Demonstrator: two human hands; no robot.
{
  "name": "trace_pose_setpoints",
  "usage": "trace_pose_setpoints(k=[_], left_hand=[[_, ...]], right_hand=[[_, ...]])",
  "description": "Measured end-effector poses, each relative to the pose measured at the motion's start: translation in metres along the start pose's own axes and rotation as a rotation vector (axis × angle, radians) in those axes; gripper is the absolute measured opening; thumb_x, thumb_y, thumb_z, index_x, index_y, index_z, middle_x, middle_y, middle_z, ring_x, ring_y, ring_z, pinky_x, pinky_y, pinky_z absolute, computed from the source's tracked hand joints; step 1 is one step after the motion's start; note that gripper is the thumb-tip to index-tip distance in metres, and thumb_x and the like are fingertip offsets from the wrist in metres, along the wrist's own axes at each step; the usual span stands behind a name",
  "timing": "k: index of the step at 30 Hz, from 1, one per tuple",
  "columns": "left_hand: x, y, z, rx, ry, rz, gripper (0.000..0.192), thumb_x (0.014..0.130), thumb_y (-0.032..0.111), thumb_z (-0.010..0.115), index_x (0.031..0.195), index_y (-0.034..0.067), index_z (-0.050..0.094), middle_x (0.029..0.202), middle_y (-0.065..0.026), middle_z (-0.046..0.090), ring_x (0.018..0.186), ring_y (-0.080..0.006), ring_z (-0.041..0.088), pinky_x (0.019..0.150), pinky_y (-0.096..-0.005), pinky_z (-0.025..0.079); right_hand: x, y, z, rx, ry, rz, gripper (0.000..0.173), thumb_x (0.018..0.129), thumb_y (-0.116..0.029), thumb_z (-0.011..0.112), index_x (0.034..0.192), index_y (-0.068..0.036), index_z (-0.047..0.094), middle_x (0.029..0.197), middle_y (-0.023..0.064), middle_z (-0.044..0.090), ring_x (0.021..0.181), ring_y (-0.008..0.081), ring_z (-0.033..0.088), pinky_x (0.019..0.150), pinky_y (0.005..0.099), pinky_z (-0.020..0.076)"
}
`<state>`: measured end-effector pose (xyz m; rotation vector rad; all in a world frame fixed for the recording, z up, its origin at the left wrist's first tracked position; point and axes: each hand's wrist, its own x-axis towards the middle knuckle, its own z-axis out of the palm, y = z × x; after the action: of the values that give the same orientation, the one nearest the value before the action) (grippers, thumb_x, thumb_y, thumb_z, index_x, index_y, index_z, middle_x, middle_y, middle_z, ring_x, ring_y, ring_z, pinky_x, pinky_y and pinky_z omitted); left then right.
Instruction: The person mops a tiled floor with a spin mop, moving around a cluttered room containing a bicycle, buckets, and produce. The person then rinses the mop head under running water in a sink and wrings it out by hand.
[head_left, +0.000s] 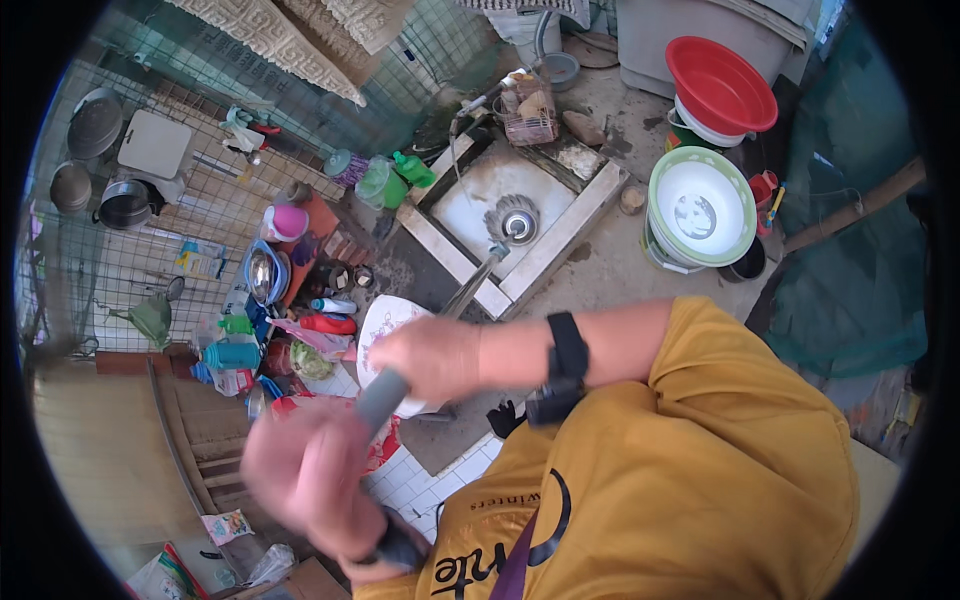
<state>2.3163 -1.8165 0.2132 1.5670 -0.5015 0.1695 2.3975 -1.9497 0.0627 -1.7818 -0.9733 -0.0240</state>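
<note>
A spin mop slants from my hands down toward a low tiled wash basin (420, 251). Both my hands are wrapped around its grey handle (382, 401). My left hand (307, 465), blurred by motion, grips the upper end. Farther down the shaft, my right hand (431, 360) is closed on it, also blurred. Beyond that hand the shaft (472, 285) runs to a bluish joint (499, 250). The round mop head (520, 223), with grey strands around a metallic centre, is in the basin; whether it presses on the bottom is hard to tell.
A white patterned stool top (382, 322) lies close behind my right hand. Bottles, a cabbage (310, 360) and bowls crowd the left. A wire basket (529, 112) stands at the basin's far corner. To the right are a green-rimmed basin (701, 206) and a red basin (720, 86).
</note>
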Motion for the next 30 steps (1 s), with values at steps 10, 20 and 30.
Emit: trace_pose_setpoints(k=[10,20,30], left_hand=[[-0.001,-0.016,0.005,0.252,0.050,-0.026,0.021,0.087,0.005,0.063,0.072,0.003,0.048,0.059,-0.0047,0.057,0.049,-0.0111,0.050,0.050,-0.0274,0.043],[-0.001,-0.084,0.023,0.379,0.066,-0.402,0.021,0.078,0.002,0.075,0.069,0.005,0.056,0.064,0.0025,0.058,0.055,-0.0037,0.049,0.049,-0.0199,0.037],[0.000,-0.042,0.017,0.505,-0.038,-0.295,0.014,0.078,0.005,0.073,0.075,0.003,0.059,0.066,0.0017,0.058,0.057,-0.0056,0.049,0.052,-0.0227,0.039]], right_hand=[[0.012,0.022,-0.001,-0.172,0.083,-0.024,0.013,0.073,-0.018,0.065,0.081,-0.010,0.058,0.077,0.0137,0.063,0.081,0.0364,0.063,0.074,0.0453,0.0494],[0.006,0.072,-0.006,-0.258,-0.285,0.287,0.016,0.070,-0.027,0.069,0.082,-0.017,0.065,0.084,0.0101,0.068,0.091,0.0323,0.065,0.077,0.0447,0.0499],[0.007,0.041,0.001,-0.024,-0.047,-0.062,0.013,0.069,-0.021,0.068,0.076,-0.011,0.061,0.078,0.0112,0.064,0.082,0.0340,0.062,0.074,0.0437,0.0482]])
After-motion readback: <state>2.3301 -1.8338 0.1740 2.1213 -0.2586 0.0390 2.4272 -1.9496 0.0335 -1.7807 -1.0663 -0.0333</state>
